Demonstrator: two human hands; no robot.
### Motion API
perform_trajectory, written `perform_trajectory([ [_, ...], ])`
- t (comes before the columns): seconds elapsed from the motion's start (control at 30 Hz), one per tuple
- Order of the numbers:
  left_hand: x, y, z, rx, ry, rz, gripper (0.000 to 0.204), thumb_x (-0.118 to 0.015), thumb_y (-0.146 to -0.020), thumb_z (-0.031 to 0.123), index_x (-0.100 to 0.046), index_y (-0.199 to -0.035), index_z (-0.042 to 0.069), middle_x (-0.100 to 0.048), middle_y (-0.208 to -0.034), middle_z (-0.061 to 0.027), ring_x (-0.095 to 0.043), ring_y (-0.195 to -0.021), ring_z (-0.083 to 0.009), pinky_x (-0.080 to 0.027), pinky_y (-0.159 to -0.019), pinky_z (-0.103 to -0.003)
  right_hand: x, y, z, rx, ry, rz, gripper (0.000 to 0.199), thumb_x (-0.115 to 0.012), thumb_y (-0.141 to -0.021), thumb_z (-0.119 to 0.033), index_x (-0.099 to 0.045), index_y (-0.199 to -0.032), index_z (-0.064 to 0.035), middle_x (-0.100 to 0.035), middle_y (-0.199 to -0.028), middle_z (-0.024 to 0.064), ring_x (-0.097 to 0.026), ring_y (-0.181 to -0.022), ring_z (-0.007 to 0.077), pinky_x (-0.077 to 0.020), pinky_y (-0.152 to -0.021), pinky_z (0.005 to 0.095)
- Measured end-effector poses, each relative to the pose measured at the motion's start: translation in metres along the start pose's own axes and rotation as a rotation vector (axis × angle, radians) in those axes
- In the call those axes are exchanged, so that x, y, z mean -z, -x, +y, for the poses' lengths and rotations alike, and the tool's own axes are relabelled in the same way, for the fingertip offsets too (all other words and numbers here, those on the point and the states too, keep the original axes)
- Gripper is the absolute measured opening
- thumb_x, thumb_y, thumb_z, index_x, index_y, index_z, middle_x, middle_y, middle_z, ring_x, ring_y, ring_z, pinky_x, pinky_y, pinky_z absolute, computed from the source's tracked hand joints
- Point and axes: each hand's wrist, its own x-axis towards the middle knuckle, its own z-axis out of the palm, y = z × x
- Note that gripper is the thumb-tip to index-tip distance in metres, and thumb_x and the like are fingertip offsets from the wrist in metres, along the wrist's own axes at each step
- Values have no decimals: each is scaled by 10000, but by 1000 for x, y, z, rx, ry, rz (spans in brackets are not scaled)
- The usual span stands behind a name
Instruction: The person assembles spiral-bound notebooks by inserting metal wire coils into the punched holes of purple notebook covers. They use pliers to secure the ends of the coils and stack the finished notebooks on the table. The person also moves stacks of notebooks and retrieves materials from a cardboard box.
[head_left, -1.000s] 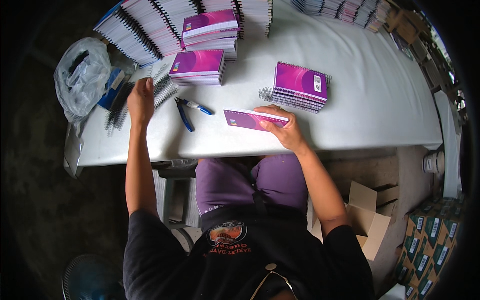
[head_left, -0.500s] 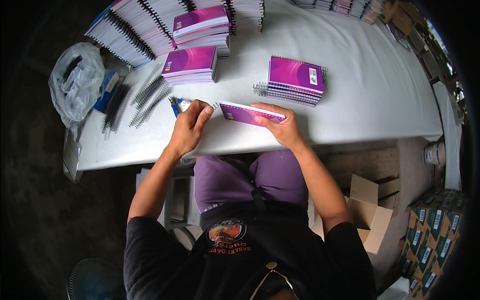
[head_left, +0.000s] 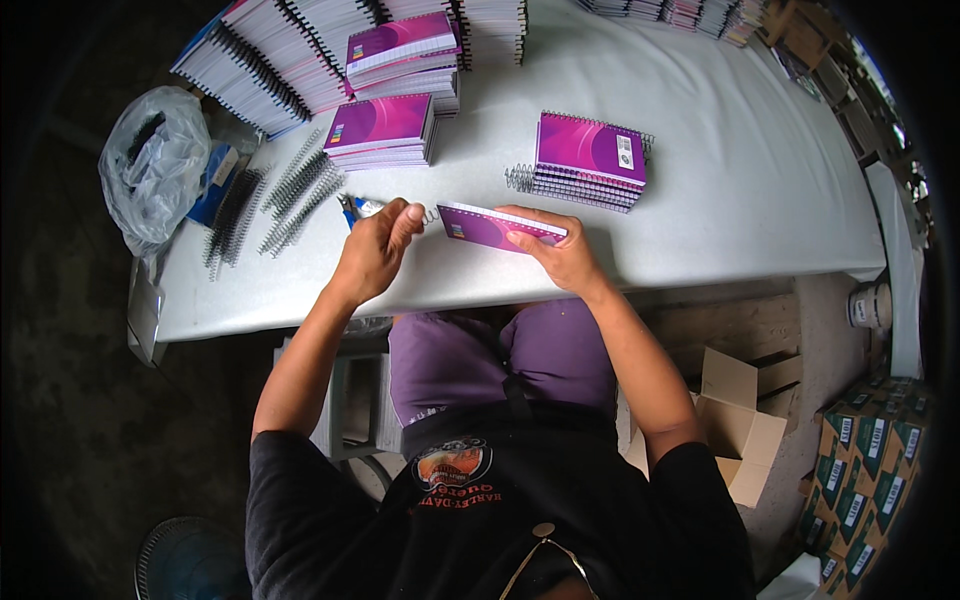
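My right hand (head_left: 553, 249) is closed on the right end of a purple notebook (head_left: 485, 226), which is tilted above the table with its punched edge upward. At the notebook's left end shows a bit of wire spiral (head_left: 431, 215). My left hand (head_left: 381, 245) is closed around the other end of that spiral, most of it hidden by the fingers. Just behind my left hand lie blue-handled pliers (head_left: 348, 211). Loose wire spirals (head_left: 300, 200) lie in a bunch to the left.
Unbound purple notebooks (head_left: 380, 128) are stacked beyond my left hand, and spiral-bound ones (head_left: 590, 155) at right. Large bound books (head_left: 270, 70) line the far left. A plastic bag (head_left: 155, 170) sits at the left edge. An open carton (head_left: 735, 430) stands on the floor.
My left hand has shifted slightly, its thumb now turned more upward. The notebook and my right hand have moved only a touch to the left.
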Motion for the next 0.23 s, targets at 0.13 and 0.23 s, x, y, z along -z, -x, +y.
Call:
perform_trajectory([
  [0.13,1,-1,5,64,171,-141,484,-390,-941,461,-500,-864,-4,-467,-680,-40,-459,-644,-144,-423,-651,-283,-1,1,-2,40,19,14,294,-594,-856,-58,-591,-1149,-31,-636,-1056,61,-570,-918,101,-467,-861,244],
  [0.23,6,-9,-3,192,305,-206,478,-409,-925,487,-490,-925,15,-481,-722,-53,-460,-677,-137,-416,-657,-260,-1,1,-5,25,7,-4,292,-594,-856,-59,-594,-1147,-38,-636,-1060,63,-575,-919,104,-470,-862,250],
])
